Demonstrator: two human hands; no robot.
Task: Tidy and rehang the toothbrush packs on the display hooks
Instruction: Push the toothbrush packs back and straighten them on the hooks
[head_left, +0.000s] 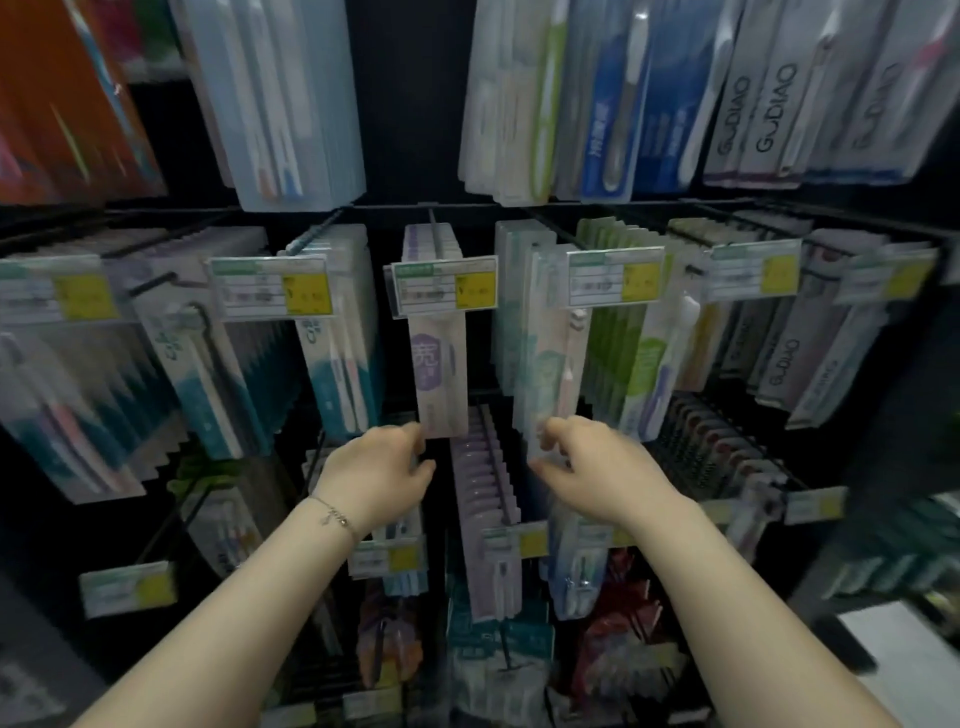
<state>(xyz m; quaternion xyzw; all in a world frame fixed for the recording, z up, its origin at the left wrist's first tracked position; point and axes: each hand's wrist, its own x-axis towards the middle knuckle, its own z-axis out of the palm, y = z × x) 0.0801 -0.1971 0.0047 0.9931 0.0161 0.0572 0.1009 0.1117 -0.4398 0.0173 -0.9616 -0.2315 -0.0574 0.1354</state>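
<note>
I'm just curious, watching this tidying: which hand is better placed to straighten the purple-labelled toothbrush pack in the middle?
Probably the left. The left hand is right at the lower corner of the purple-labelled toothbrush pack, while the right hand grips the neighbouring green-labelled toothbrush pack.

Print on the price tags (444, 285) is blurred; upper packs (291, 98) are cropped.

Two hands are showing: left hand (379, 467), right hand (597, 462). One bracelet (335, 514) is showing. Six price tags (444, 286) are lining the middle row.
</note>
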